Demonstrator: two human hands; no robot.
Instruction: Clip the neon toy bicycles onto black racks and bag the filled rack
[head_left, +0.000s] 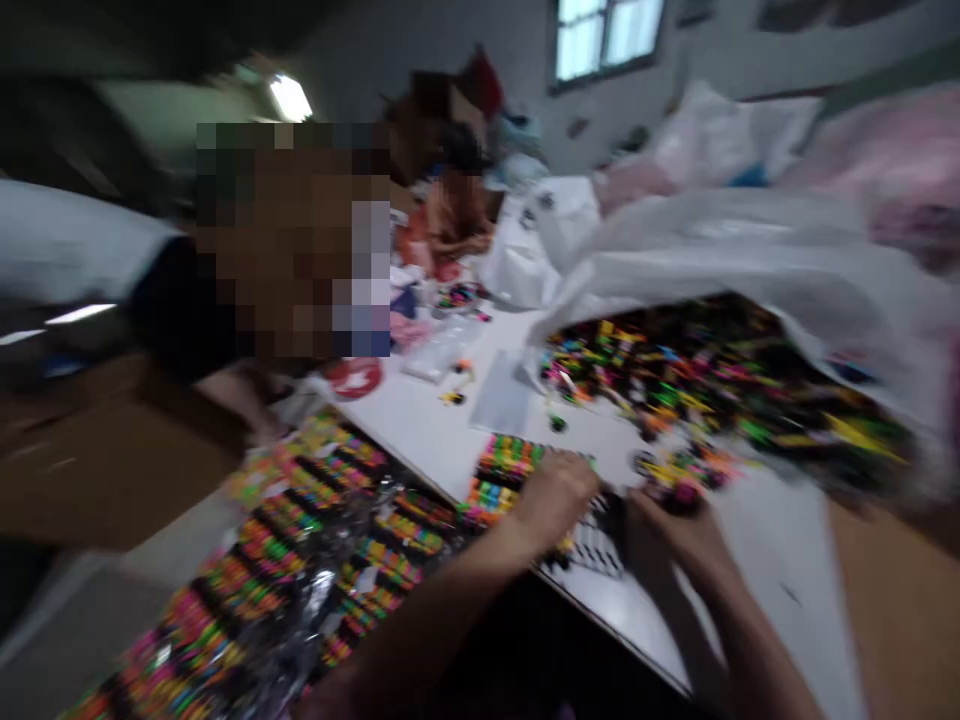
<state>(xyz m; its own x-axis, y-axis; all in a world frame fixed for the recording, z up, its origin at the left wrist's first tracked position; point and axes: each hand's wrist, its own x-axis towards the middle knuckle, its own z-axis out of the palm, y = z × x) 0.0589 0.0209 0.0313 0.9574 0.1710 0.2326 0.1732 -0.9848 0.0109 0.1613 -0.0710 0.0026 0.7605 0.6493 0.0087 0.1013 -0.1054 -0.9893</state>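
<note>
The picture is smeared by motion. My left hand (pixel 556 495) lies curled on a flat rack of small colourful pieces set in rows (pixel 504 468), at the near edge of a white table (pixel 420 420). Just to its right, my right hand (pixel 679 535) reaches toward a small heap of loose colourful pieces (pixel 679 475); its fingers are blurred. Between the two hands lies a black-and-white striped part of the rack (pixel 600 540).
A big white plastic bag (pixel 750 250) spills a pile of colourful pieces (pixel 720 370) at right. Filled racks wrapped in clear plastic (pixel 300 570) lie at lower left. A person (pixel 187 300) sits at left, another (pixel 457 210) farther back. A grey sheet (pixel 502 395) and a red disc (pixel 354 377) lie on the table.
</note>
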